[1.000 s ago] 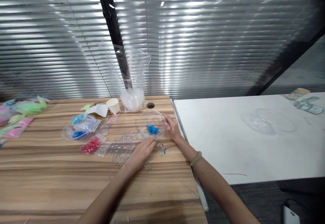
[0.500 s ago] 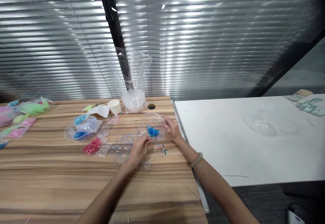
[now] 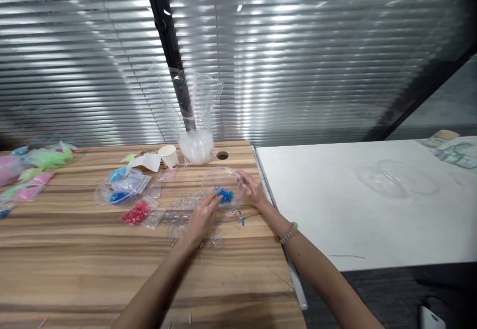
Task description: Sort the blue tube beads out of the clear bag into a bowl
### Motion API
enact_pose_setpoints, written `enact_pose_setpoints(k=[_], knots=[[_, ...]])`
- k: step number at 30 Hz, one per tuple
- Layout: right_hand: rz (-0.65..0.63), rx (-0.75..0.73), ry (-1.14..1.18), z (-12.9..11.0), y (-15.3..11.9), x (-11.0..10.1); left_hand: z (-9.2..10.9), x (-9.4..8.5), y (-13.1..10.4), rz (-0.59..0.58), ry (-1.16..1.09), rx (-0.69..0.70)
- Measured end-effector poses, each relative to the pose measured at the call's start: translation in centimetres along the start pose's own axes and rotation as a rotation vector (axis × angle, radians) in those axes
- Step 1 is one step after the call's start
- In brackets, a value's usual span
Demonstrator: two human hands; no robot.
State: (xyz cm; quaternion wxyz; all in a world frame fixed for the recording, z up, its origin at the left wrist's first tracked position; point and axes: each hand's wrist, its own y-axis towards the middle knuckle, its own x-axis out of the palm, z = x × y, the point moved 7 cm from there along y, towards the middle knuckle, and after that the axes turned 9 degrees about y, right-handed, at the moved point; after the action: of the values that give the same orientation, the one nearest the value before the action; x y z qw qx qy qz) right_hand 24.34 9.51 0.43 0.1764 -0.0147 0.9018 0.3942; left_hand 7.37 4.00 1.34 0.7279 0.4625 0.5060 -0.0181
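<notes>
At the right side of the clear bowl (image 3: pixel 211 182), the right hand (image 3: pixel 254 190) holds the rim, fingers closed on it; left of that grip, inside the bowl, bright blue pieces (image 3: pixel 225 196) lie in a small heap; the left hand (image 3: pixel 203 214) has its fingertips at them, though whether they pinch any I cannot tell; around that hand, small clear pieces (image 3: pixel 182 215) lie scattered; farther left sits a packet of red pieces (image 3: pixel 137 212).

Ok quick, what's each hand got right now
Left hand: fingertips at the blue pieces; whether it grips any cannot be told.
Right hand: closed, holding the clear dish.
</notes>
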Motion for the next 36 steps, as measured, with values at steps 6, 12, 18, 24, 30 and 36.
enact_pose_setpoints(k=[6, 12, 18, 24, 30, 36], knots=[[0.050, 0.078, -0.039, 1.1, -0.2, -0.1, 3.5, -0.8, 0.5, -0.094, -0.023, 0.247], [0.154, 0.124, -0.129, 1.8, -0.3, -0.8, 4.8, 0.3, 0.3, -0.273, -0.041, 0.280], [0.128, 0.139, -0.115, 1.7, -0.2, -0.7, 4.2, 1.6, -0.3, -0.302, -0.018, 0.247], [0.104, 0.123, -0.087, 1.6, -0.1, -0.5, 4.5, 1.5, -0.1, -0.324, -0.017, 0.209], [0.097, 0.123, -0.063, 1.5, -0.1, -0.4, 4.0, 1.4, 0.2, -0.336, -0.117, 0.111], [0.096, 0.116, -0.065, 1.6, -0.1, -0.4, 3.6, 1.8, 0.0, -0.363, -0.126, 0.092]])
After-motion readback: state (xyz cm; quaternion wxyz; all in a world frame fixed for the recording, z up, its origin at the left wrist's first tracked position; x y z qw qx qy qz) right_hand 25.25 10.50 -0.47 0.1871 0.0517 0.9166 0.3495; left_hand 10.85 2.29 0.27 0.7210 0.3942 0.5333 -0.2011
